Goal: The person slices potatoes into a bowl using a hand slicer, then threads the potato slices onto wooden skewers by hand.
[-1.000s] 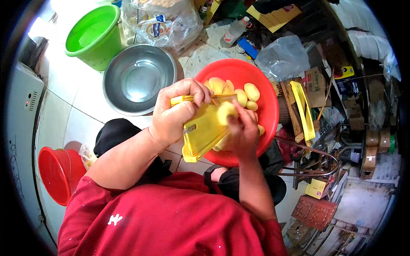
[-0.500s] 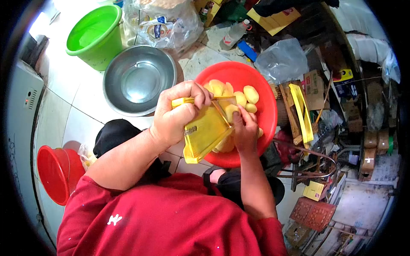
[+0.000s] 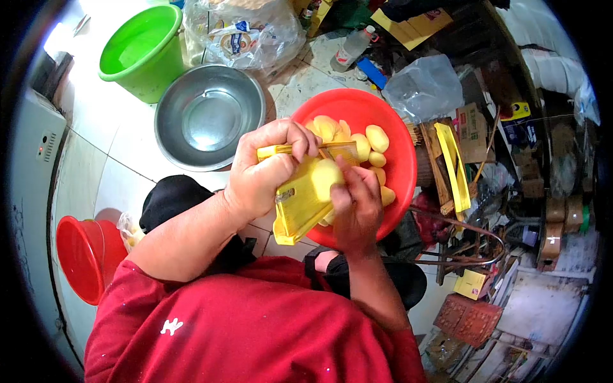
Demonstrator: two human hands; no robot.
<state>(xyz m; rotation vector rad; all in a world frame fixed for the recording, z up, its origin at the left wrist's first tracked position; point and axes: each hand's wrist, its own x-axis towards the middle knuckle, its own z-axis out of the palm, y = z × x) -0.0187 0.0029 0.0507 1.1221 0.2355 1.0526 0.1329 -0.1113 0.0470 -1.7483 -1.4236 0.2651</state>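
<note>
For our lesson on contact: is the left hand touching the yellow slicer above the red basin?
Touching. The head view shows the left hand with its fingers curled over the upper end of the yellow slicer.

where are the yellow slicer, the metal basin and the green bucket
yellow slicer (image 3: 298, 207), head view: on the face of its board
metal basin (image 3: 203, 121), head view: on its bare inner bottom
green bucket (image 3: 153, 78), head view: on its outer wall

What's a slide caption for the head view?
Left hand grips a yellow slicer over a red basin; right hand holds a potato against its face.
</note>
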